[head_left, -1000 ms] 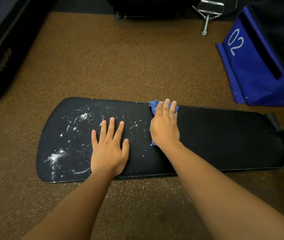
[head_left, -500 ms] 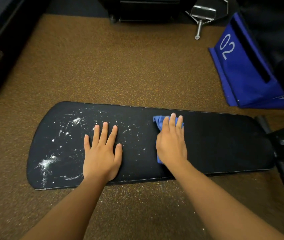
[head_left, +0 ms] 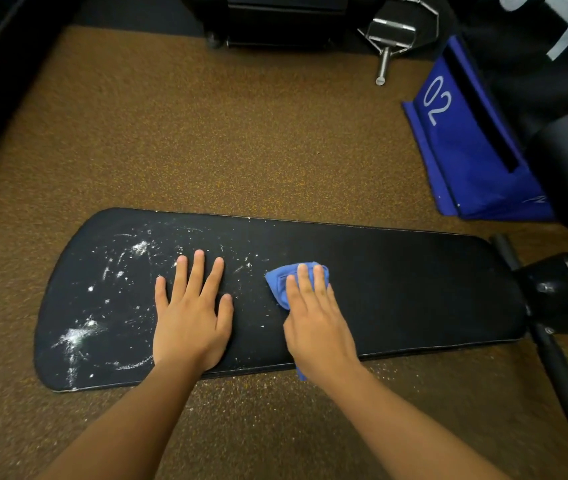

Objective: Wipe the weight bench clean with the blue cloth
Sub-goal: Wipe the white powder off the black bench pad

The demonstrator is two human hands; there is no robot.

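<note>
One long black padded weight bench (head_left: pixel 396 289) lies across the lower middle of the frame on brown speckled rubber flooring (head_left: pixel 223 140). Two bare hands rest on its pad. The left hand (head_left: pixel 190 318) lies flat at the centre-left of the pad, its five fingers spread and released, grasping nothing. The right hand (head_left: pixel 313 323) sits just to its right, palm down with fingers extended, pressing one crumpled blue cloth (head_left: pixel 284 282) against the pad; the cloth shows beyond the fingertips and a small corner of it pokes out under the wrist at the bench's near edge. White powdery smears and specks (head_left: pixel 78 334) cover the left part of the pad, with the densest patches at the lower left and upper left of the pad; the pad to the right of the cloth looks plain black. A scatter of white specks also lies on the floor just below the bench's near edge. In the upper right of the frame stands one blue fabric bag marked "02" (head_left: pixel 455 133), and one silver metal handle attachment (head_left: pixel 388 39) lies at the top centre-right
</note>
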